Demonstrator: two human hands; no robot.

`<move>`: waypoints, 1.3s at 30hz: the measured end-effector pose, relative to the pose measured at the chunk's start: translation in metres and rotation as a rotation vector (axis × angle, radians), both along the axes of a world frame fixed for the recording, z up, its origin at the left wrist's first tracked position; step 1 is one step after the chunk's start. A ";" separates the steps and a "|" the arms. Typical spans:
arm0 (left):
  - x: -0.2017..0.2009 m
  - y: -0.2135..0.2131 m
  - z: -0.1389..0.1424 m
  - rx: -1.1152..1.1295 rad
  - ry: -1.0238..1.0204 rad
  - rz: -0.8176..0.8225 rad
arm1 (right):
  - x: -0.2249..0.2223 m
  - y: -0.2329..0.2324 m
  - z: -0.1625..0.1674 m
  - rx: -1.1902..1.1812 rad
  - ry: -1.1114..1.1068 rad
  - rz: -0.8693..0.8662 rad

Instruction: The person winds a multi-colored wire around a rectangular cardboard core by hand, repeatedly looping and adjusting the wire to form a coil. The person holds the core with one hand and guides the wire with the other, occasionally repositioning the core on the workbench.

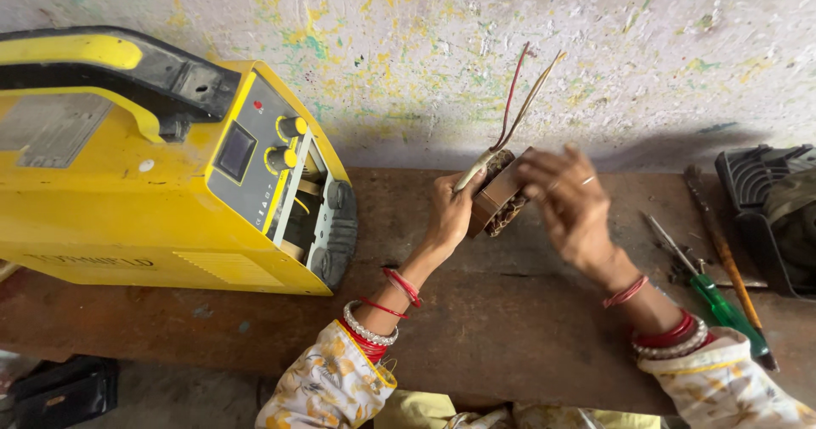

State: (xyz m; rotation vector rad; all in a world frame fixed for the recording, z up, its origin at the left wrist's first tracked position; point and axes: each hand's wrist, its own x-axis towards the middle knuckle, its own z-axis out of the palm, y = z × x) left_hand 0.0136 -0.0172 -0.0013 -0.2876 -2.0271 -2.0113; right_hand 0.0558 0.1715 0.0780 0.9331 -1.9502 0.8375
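Observation:
My left hand point(449, 212) grips a small brown coil block point(495, 195) from its left side, holding it above the wooden bench point(476, 310). Thin red and pale wires point(520, 89) stick up from the block toward the wall. My right hand point(568, 201) is blurred and rests its fingers on the block's right and top side. Both wrists carry red threads and bangles.
A large yellow machine point(161, 165) with knobs, a small screen and a black handle lies on the bench at left. A green-handled screwdriver point(718, 306) and a long wooden-handled tool point(718, 242) lie at right, beside a black ribbed plastic part point(761, 182). A stained wall stands behind.

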 end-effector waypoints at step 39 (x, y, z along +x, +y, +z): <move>-0.001 0.000 0.002 0.009 -0.022 -0.010 | -0.007 0.004 -0.003 0.007 -0.039 -0.031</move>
